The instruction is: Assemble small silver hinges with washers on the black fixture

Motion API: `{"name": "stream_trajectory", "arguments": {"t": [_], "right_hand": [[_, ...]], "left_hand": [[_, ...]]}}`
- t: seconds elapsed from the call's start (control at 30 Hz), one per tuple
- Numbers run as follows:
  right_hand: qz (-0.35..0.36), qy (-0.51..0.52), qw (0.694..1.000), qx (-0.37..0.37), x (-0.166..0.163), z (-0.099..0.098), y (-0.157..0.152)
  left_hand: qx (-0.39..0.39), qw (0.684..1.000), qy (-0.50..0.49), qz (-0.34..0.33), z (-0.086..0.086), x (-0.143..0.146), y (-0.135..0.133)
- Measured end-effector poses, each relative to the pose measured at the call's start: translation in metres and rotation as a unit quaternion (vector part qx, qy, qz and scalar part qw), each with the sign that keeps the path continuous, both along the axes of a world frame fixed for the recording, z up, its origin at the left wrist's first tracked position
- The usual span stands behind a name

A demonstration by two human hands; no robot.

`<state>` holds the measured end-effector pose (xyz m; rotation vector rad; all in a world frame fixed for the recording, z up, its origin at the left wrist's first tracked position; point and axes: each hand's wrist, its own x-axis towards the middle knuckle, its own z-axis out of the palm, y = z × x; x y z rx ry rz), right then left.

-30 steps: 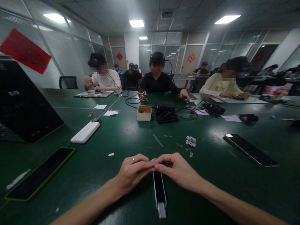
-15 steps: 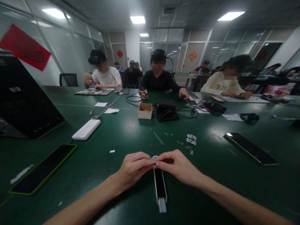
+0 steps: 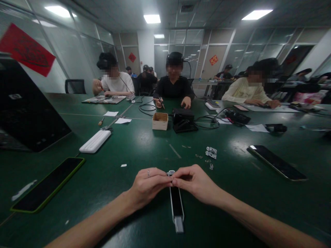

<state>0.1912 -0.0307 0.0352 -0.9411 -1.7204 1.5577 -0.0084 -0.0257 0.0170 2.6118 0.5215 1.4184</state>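
Note:
My left hand (image 3: 147, 186) and my right hand (image 3: 197, 184) meet fingertip to fingertip over the far end of a narrow black strip in a silver frame (image 3: 176, 206). The strip lies lengthwise on the green table (image 3: 134, 151), pointing towards me. Both hands pinch at a small silver part (image 3: 170, 172) at the strip's top end. A ring shows on my left hand. Just beyond my right hand lie several tiny metal pieces (image 3: 210, 152).
A phone in a green case (image 3: 49, 184) lies at the left, a black phone (image 3: 278, 162) at the right. A white case (image 3: 95, 141), a small cardboard box (image 3: 160, 121) and a black device (image 3: 183, 121) with cables stand further off. Three people work across the table.
My hands have hardly moved on the strip. The person in black across the table has drawn a hand back from the right towards the black device.

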Motion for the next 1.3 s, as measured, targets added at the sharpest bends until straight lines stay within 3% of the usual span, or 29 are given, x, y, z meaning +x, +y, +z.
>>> {"name": "stream_trajectory", "arguments": {"t": [0.43, 0.63, 0.77, 0.9, 1.13, 1.3], "right_hand": [[-0.013, 0.008, 1.000, 0.000, 0.000, -0.006, 0.000], [0.005, -0.049, 0.999, 0.011, 0.002, 0.001, 0.002], [-0.024, -0.125, 0.987, 0.099, 0.009, 0.007, 0.011], [-0.070, -0.239, 0.946, 0.207, 0.026, 0.004, 0.030], [0.042, -0.324, 0.929, 0.174, 0.048, -0.011, 0.047], [0.062, -0.330, 0.925, 0.176, 0.047, -0.009, 0.044]], "left_hand": [[-0.017, 1.000, -0.014, 0.010, -0.003, 0.000, -0.001], [-0.024, 0.999, 0.001, 0.028, -0.004, -0.001, 0.000], [-0.051, 0.997, 0.041, 0.035, -0.006, -0.007, 0.008], [-0.121, 0.983, 0.124, 0.067, -0.010, -0.018, 0.022], [-0.205, 0.948, 0.216, 0.112, -0.012, -0.021, 0.028], [-0.220, 0.943, 0.224, 0.111, -0.013, -0.019, 0.027]]}}
